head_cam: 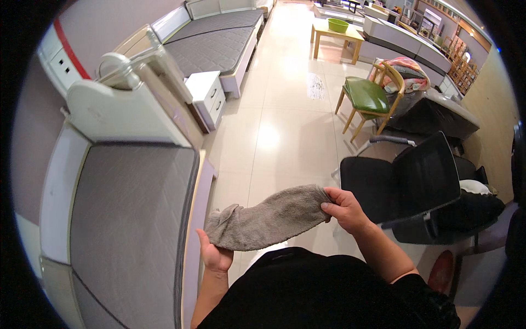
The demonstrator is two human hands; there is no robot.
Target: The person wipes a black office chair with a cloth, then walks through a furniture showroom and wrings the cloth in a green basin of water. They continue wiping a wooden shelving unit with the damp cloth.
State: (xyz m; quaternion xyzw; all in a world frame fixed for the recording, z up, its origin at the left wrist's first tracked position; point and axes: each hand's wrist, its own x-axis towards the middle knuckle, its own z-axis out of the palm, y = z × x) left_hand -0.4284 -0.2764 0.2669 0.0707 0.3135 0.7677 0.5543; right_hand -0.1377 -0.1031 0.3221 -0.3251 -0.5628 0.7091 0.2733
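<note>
A grey-brown terry cloth (271, 218) stretches between my two hands in front of my body. My right hand (344, 209) pinches its right end, thumb on top and fingers partly hidden behind. At the other end, my left hand (217, 254) supports the cloth from below, its thumb raised at the edge; part of the palm shows, and some fingers are hidden under the fabric. Bunched folds lie at the left end, while the middle sags slightly.
Left of me is a bed with a grey mattress (131, 222) and white headboard (123, 117). A white nightstand (204, 92) stands beyond. To my right are a black office chair (365, 185) and a green-seated wooden chair (365, 95). A green basin (337, 25) sits on a wooden table (349, 33).
</note>
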